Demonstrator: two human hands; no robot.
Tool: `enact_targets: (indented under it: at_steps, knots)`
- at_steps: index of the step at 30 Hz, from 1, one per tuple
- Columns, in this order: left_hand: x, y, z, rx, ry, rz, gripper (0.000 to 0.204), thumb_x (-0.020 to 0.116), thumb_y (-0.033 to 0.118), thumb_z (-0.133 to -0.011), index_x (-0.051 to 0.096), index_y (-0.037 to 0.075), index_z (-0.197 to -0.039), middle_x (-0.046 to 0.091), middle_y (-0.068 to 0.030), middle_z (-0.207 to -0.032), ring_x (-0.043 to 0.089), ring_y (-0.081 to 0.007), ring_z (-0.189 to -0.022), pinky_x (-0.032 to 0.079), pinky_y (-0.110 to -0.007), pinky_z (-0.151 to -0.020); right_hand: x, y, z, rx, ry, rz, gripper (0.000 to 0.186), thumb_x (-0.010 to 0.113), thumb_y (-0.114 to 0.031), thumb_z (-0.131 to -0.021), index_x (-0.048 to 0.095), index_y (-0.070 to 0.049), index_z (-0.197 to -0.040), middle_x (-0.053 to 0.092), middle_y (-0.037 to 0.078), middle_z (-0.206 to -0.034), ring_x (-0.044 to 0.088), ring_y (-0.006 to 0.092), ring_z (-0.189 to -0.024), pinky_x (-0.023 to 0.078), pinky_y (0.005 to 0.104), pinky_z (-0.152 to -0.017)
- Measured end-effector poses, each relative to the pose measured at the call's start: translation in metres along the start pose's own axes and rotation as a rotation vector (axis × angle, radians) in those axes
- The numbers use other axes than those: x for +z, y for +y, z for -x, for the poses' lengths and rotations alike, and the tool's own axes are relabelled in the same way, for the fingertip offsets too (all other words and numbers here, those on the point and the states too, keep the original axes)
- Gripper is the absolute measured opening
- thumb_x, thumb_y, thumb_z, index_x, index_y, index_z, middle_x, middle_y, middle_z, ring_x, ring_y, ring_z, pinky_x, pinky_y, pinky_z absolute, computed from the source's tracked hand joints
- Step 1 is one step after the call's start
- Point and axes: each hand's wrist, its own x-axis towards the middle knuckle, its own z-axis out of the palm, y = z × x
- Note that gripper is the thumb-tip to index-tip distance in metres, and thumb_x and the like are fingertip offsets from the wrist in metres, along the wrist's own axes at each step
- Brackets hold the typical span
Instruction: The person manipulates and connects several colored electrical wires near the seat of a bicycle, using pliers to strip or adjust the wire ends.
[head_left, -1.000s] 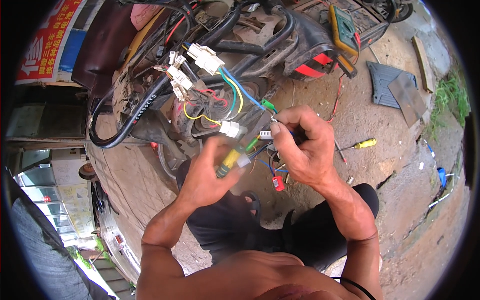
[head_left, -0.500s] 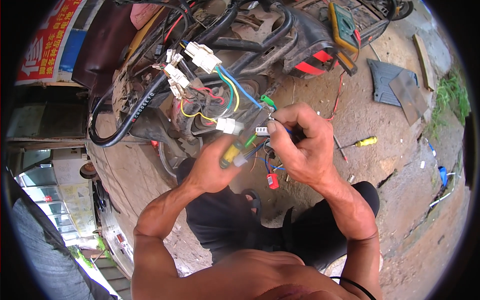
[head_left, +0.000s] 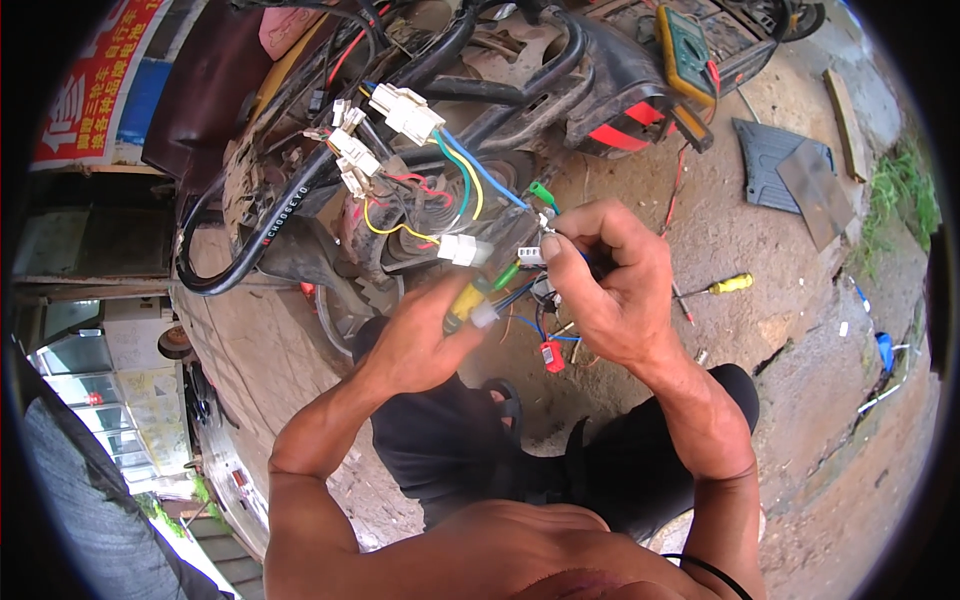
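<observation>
My left hand (head_left: 415, 335) is closed round a tool with a yellow and green handle (head_left: 467, 300); motion blurs its tip. To its right, my right hand (head_left: 615, 285) pinches a small bare metal wire terminal (head_left: 546, 222) between thumb and forefinger. A green sleeved connector (head_left: 541, 194) sits just above those fingertips. Between my hands hangs a white plug connector (head_left: 530, 256). Below it, a red connector (head_left: 552, 355) dangles on wires. Blue, yellow and green wires run down from a large white connector (head_left: 405, 113). Another white connector (head_left: 460, 249) lies beside my left hand.
A vehicle's black tube frame (head_left: 300, 190) stands ahead, with several more white connectors (head_left: 353, 152) on its wiring. A yellow multimeter (head_left: 686, 55) rests on the rear part. On the ground at right lie a yellow-handled screwdriver (head_left: 732, 284), a dark panel (head_left: 765, 160) and a wooden strip (head_left: 847, 125).
My left hand and its tool have shifted slightly up and right. The white plug connector and the red connector have moved slightly right. My right hand keeps its pinch.
</observation>
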Motion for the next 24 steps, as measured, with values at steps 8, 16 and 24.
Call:
enact_targets:
  at_steps: [8,16,24]
  knots:
    - [-0.002,0.006,0.003,-0.014,0.037,-0.082,0.036,0.070,0.009,-0.091,0.062,-0.002,-0.125,0.069,-0.0213,-0.103,0.070,-0.0411,-0.094,0.054,-0.045,-0.086,-0.001,-0.001,-0.001,0.008,-0.007,0.001,0.009,0.074,-0.007,-0.091,0.068,0.000,-0.092,0.061,0.003,-0.066,0.054,0.0083,-0.057,0.045,0.0291,-0.054]
    - [-0.010,0.023,0.002,-0.045,0.027,-0.133,0.040,0.071,0.008,-0.090,0.059,-0.003,-0.127,0.066,-0.0248,-0.109,0.065,-0.0474,-0.101,0.052,-0.048,-0.088,-0.003,-0.003,-0.003,-0.016,-0.022,0.054,0.010,0.074,-0.007,-0.090,0.069,0.001,-0.092,0.064,0.007,-0.071,0.059,0.0122,-0.059,0.048,0.0310,-0.055]
    - [-0.016,0.026,0.002,-0.123,-0.029,-0.124,0.046,0.068,0.001,-0.090,0.056,-0.001,-0.134,0.065,-0.0267,-0.117,0.064,-0.0494,-0.109,0.051,-0.050,-0.093,-0.003,-0.005,-0.004,-0.025,-0.032,0.084,0.010,0.074,-0.007,-0.089,0.069,0.001,-0.091,0.064,0.008,-0.071,0.061,0.0129,-0.059,0.048,0.0313,-0.055]
